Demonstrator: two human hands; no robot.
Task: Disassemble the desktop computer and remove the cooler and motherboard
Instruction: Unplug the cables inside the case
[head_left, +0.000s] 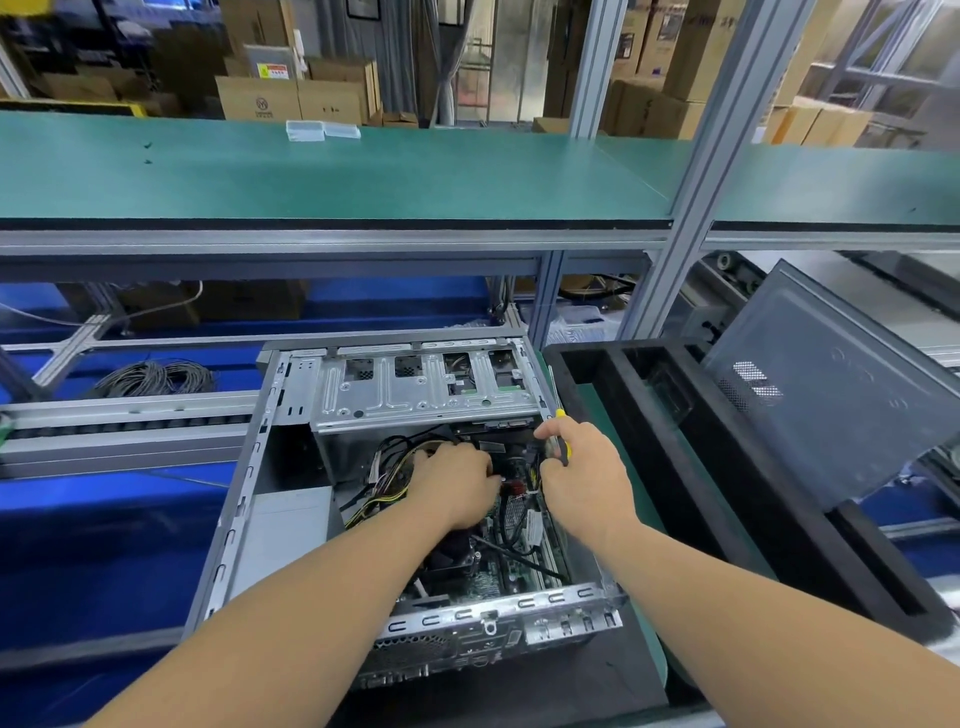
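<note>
Both hands reach into the case (249, 467): left hand (457, 488) grips cables (387, 475) to free them, right hand (582, 473) holds the screwdriver (562, 439) ready.

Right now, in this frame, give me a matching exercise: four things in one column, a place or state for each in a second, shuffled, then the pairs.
Things:
1. screwdriver
2. side panel
3. coiled cable
4. left hand

Places or states:
A. leaning up behind the black foam tray
B. reaching in among the wires inside the computer case
C. lying on the blue surface left of the case
D. held in the right hand

Pairs: 1-D, 2-A, 3-C, 4-B
</note>
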